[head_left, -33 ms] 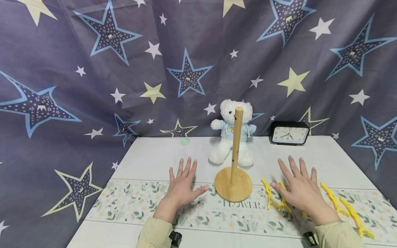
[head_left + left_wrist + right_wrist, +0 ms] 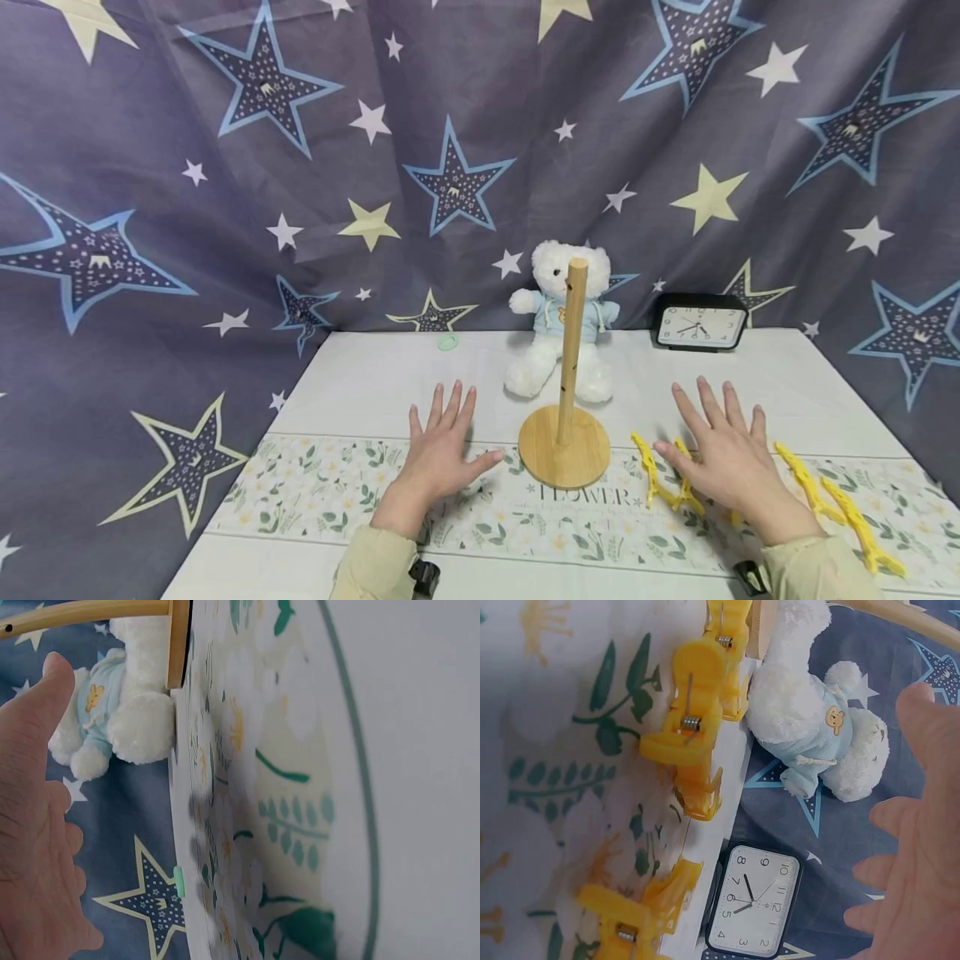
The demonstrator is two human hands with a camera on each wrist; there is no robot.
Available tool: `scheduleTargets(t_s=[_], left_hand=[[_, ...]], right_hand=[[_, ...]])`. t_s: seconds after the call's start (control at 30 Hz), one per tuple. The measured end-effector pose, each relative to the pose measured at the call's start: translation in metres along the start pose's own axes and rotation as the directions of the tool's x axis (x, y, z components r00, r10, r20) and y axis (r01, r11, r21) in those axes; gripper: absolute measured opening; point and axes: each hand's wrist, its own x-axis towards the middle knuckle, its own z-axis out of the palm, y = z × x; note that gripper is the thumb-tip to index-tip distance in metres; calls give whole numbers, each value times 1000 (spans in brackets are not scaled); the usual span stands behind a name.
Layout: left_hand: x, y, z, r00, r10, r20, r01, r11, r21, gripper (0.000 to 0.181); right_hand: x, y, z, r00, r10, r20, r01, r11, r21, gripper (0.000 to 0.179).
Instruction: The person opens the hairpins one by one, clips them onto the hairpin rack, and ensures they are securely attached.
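Note:
My left hand is held palm down over the floral strip, fingers spread and holding nothing. Its thumb points toward a wooden stand, a round base with an upright post that has small dark holes. To the right of the stand, my right hand hovers likewise, fingers spread, above several yellow plastic spring clips. Part of the clips is hidden beneath that hand. In the right wrist view, a metal spring shows on a near clip, and the hand's palm is raised off the table.
A white teddy bear in a light blue hoodie sits behind the stand. A black-framed clock stands at the back right. One small green ring lies near the back edge. Star-patterned cloth encloses the white table.

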Motion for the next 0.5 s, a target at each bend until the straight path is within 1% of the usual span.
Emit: scheduleTargets(t_s=[0.13, 0.23, 0.4, 0.5], left_hand=[[2, 0, 3, 1000, 14, 5, -14, 1000, 1, 102], [5, 2, 6, 999, 42, 14, -42, 999, -12, 102], [10, 9, 9, 994, 90, 65, -88, 995, -40, 101], [15, 14, 10, 989, 113, 92, -105, 991, -81, 101]], right_hand=[[-4, 2, -4, 1000, -12, -11, 12, 1000, 7, 86], [-9, 6, -9, 1000, -14, -12, 15, 1000, 26, 84], [-19, 15, -15, 1000, 23, 22, -24, 998, 50, 85], [-26, 24, -16, 998, 45, 47, -48, 997, 62, 86]])
